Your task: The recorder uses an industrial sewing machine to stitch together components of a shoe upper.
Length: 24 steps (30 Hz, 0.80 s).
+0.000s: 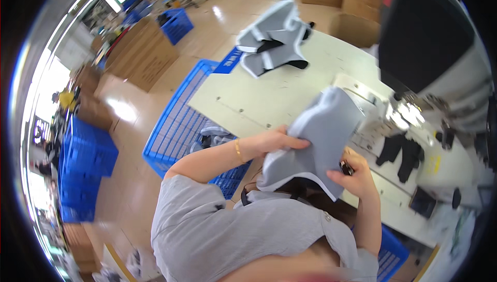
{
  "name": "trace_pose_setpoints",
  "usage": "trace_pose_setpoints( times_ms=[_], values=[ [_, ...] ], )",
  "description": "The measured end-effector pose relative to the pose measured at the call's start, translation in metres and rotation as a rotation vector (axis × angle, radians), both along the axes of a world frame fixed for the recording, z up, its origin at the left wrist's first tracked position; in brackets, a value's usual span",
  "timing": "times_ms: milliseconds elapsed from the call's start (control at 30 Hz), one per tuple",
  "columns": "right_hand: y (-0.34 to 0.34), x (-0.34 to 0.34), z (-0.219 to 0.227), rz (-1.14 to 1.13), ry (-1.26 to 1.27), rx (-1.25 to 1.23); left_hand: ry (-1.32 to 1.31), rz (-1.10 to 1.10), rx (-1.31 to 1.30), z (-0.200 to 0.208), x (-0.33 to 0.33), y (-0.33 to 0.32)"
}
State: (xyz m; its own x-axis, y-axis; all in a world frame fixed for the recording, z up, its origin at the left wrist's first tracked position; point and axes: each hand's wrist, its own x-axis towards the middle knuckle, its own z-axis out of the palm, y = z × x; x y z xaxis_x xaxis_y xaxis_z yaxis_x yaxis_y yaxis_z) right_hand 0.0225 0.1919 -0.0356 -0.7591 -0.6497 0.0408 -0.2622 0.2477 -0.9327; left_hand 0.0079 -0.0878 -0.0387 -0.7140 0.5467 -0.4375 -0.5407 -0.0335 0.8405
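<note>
A grey fabric piece with white edging [326, 121] is held up in front of me, over the near edge of the pale worktable [228, 98]. My left hand [277, 140] grips its left side, with the thumb lying on top of the grey face. At the lower right edge my right hand [354, 176] pinches the same piece. A small dark, shiny object [346, 167] sits in the curl of the right fingers; its kind cannot be made out. More grey pieces with white edges and black parts [274, 39] lie at the table's far end.
A sewing machine [409, 111] stands to the right, with black fabric pieces [401, 152] on its bed. Beside the table's left edge is a blue plastic basket [173, 111] containing grey pieces. Blue crates [85, 163] and a cardboard box [142, 54] stand farther left.
</note>
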Motion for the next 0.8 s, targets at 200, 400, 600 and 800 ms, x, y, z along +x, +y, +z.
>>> trace_pose_setpoints(
  times_ms=[200, 400, 600, 800],
  values=[
    [0.01, 0.014, -0.03, -0.086, -0.505, -0.38, 0.052, -0.127, -0.306, 0.019, 0.0, 0.001],
    [0.021, 0.016, -0.015, -0.269, -0.32, 0.052, 1.488, 0.123, -0.587, -0.02, -0.012, 0.022],
    [0.022, 0.018, 0.029, -0.228, -0.091, -0.079, 1.531, -0.383, -0.055, -0.011, -0.023, 0.091],
    [0.043, -0.005, -0.003, -0.357, -0.228, -0.301, 0.927, -0.717, -0.025, -0.016, -0.037, 0.091]
  ],
)
